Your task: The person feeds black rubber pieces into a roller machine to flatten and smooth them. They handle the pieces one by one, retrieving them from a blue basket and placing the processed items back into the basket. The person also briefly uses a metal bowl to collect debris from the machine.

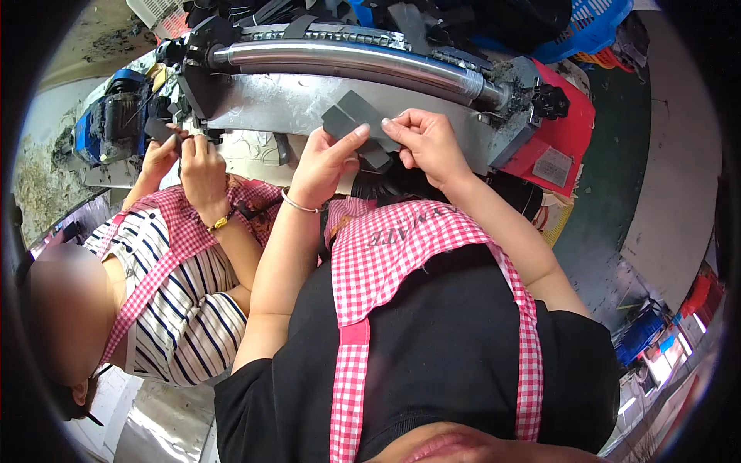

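Observation:
My left hand and my right hand both hold a stack of flat dark grey pieces in front of a machine with a long shiny metal roller. The left thumb presses on the stack's lower edge. The right fingers pinch its right side. A thin bangle sits on my left wrist. I wear a black top and a pink checked apron.
To my left a co-worker in a striped top and pink checked apron handles small dark pieces with both hands. A red box stands right of the machine. Blue baskets sit behind it. A blue motor is at far left.

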The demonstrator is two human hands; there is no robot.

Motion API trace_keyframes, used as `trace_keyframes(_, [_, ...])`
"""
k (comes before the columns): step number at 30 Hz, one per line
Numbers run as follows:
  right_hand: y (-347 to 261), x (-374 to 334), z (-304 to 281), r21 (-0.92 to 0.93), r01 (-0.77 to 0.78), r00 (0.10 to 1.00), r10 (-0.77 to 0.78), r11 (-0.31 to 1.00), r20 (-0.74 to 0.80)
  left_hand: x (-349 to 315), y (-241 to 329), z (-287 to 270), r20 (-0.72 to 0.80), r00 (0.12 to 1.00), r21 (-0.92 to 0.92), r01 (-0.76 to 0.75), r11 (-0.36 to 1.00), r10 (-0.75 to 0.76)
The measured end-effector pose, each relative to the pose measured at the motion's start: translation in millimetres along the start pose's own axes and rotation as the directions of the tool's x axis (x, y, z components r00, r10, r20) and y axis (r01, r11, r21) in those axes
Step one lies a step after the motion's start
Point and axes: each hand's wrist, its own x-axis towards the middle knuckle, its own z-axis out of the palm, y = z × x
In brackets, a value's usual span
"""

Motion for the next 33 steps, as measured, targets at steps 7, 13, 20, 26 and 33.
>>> trace_keyframes(7, [-8.6, 17.2, -3.1, 0.365, -0.122, 0.953, 0.211, 0.923, -0.216, 0.9, -2.9, -10.5, 0.009, 1.0, 0.148, 0.004, 0.989, -0.006])
trace_keyframes(13, [-10.9, 0.3, 14.5, -0.172, 0.006, 0.999, -0.012, 0.985, -0.034, 3.6, -3.5, -11.7, -0.04, 0.998, 0.268, -0.034, 0.963, 0.046])
trace_keyframes(20, [-1.6, 10.4, -1.7, 0.31, -0.188, 0.973, 0.219, 0.932, -0.068, 6.6, -4.1, -21.7, 0.079, 0.995, 0.031, 0.063, 0.998, -0.065])
trace_keyframes(26, [-7.8, 7.4, 10.2, 0.065, -0.002, 0.997, 0.007, 0.998, -0.078, 10.5, -8.2, -22.1, 0.032, 0.999, 0.154, 0.029, 0.988, -0.034])
trace_keyframes(33, [-5.2, 5.1, 4.3, 0.223, -0.117, 0.993, 0.111, 0.968, 0.043, 3.5, -0.9, -20.8, 0.149, 0.986, -0.177, 0.103, 0.979, -0.077])
